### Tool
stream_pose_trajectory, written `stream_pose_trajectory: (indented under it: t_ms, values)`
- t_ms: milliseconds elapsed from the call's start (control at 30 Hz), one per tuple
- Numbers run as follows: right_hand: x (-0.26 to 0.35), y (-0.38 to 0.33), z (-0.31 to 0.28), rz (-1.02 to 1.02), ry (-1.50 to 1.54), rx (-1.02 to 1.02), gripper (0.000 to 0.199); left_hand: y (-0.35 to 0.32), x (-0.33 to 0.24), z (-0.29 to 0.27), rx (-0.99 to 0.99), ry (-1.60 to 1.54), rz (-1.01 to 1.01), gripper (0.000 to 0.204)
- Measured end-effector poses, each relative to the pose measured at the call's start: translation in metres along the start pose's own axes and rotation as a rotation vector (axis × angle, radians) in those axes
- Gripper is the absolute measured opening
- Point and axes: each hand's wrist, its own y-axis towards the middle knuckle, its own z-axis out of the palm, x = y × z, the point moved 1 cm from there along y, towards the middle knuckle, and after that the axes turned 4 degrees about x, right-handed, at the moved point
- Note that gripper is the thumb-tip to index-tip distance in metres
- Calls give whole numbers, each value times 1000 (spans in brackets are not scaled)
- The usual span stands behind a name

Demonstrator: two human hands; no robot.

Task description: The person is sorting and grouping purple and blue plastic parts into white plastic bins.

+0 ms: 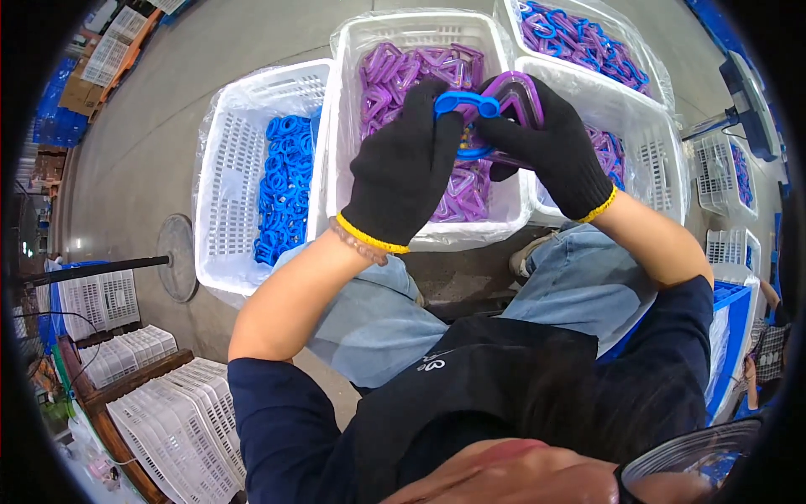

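Observation:
Both my hands wear black gloves with yellow cuffs and meet above a white basket [424,27] of purple triangular plastic pieces [462,197]. My left hand [399,164] is closed on a blue plastic ring piece [467,101] with rounded ends. My right hand [558,143] grips a clear purple triangular piece [514,84], its point facing away from me. The blue and purple pieces touch or overlap between my fingers; whether they are joined I cannot tell. Small yellowish bits show just beneath the blue piece.
A lined white basket [227,181] of blue ring pieces [290,189] stands at left. On the right are baskets holding mixed purple and blue pieces [583,46]. A screen [750,105] on an arm stands at far right. Stacked white crates [180,416] lie lower left, near a round stand base [178,256].

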Motion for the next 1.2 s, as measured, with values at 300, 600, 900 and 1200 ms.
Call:
stream_pose_trajectory:
  t_ms: [300, 600, 900, 1200]
  values:
    - [4, -16, -3, -4, -22, 90, 35, 0, -11, -12, -51, -85, 12, 26]
    - [25, -16, -17, -768, -796, 310, 42, 6, 11, -4, -182, -712, -168, 23]
    - [-1, -9, -22, -163, -237, 180, 25, 2, -11, -13, 62, -930, -274, 21]
    - [-18, 18, -148, -85, -1356, -41, 25, -8, -4, -54, -4, -1054, -87, 24]
